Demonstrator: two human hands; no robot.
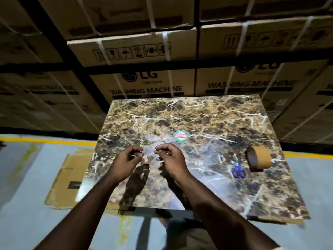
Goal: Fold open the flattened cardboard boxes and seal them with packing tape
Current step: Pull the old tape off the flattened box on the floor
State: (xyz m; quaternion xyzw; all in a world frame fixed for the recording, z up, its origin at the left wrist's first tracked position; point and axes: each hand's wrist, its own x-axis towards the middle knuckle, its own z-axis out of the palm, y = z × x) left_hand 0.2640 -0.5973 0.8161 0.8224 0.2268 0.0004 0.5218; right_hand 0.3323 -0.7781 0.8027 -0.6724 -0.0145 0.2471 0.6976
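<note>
Left hand: the left hand (pixel 130 156) hovers above the marble-patterned table (pixel 198 120), fingers curled inward with thumb and fingertips drawn together; whether it pinches anything cannot be told.
Right hand: the right hand (pixel 170 156) hovers just beside the left, fingers likewise curled, fingertips facing the left hand's; nothing visible between them.
Tape: the roll of brown packing tape (pixel 259 157) stands on its edge near the table's right side, well apart from both hands.
Scissors: the blue-handled scissors (pixel 238 170) lie flat on the table just beside the tape, on its near left.
Flattened boxes: the flattened cardboard boxes (pixel 66 177) lie on the grey floor, partly under the table's left edge.
Sticker: a round green and red sticker (pixel 180 135) sits on the tabletop just beyond the hands.
Background: stacked washing machine cartons (pixel 147 83), strapped with white bands, rise behind the table.
</note>
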